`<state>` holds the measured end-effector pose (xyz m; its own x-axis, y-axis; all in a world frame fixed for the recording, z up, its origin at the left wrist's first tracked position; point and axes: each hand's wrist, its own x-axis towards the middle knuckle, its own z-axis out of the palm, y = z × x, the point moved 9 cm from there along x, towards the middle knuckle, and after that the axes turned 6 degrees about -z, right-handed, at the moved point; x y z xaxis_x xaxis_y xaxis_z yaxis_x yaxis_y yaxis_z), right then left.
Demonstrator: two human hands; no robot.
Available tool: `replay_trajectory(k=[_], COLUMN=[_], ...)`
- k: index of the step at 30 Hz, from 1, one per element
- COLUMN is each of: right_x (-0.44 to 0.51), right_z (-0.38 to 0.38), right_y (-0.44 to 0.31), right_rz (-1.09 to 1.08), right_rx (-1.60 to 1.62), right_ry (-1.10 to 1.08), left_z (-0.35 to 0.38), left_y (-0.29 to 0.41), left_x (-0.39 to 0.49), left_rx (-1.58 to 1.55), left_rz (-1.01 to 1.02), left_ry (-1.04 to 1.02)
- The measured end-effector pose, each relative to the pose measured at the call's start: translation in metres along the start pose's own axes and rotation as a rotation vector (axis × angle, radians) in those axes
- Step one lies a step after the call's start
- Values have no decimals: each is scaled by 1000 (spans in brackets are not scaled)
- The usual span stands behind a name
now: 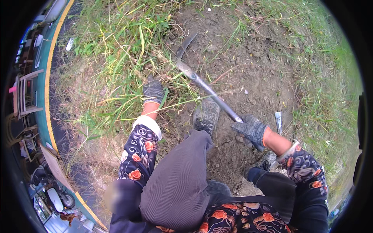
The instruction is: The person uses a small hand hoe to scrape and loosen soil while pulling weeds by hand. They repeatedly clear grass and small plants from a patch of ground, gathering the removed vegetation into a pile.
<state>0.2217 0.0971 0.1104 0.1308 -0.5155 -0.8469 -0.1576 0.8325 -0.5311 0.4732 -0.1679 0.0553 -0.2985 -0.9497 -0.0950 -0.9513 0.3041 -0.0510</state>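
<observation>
My right hand [251,131], in a grey knit glove, grips the end of a sickle's tubular metal handle [214,94]. The curved sickle blade [186,46] lies over bare soil, at the edge of the weeds and pointing away from me. My left hand [153,91], gloved alike, is sunk in a clump of long grass [125,84] left of the handle. Blades bunch around its curled fingers, whose tips are hidden. Below the handle, my patterned shoe [206,116] stands on the soil.
A pale flat strip [278,122] lies on the soil at right, with more grass [314,116] beyond. White litter [70,44] rests at upper left. Along the left runs a yellow-edged border [48,87]; past it are wooden furniture [29,93] and a wheeled vehicle [62,199].
</observation>
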Motion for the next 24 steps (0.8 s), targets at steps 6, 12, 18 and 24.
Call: replay_trajectory(k=[6, 12, 18, 24], right_x=[-29, 9, -1, -3], right_z=[-47, -8, -17, -54], right_y=[-84, -34, 13, 0], right_rz=[-558, -342, -179, -168], right_rx=[191, -681, -422, -424], right_ry=[449, 433, 167, 274], left_z=[-3, 6, 5, 8], left_y=[-3, 14, 4, -40], left_x=[-4, -12, -20, -57], left_rx=[-96, 217, 222, 90], left_rz=[-48, 169, 117, 113], left_ry=[3, -37, -224, -296])
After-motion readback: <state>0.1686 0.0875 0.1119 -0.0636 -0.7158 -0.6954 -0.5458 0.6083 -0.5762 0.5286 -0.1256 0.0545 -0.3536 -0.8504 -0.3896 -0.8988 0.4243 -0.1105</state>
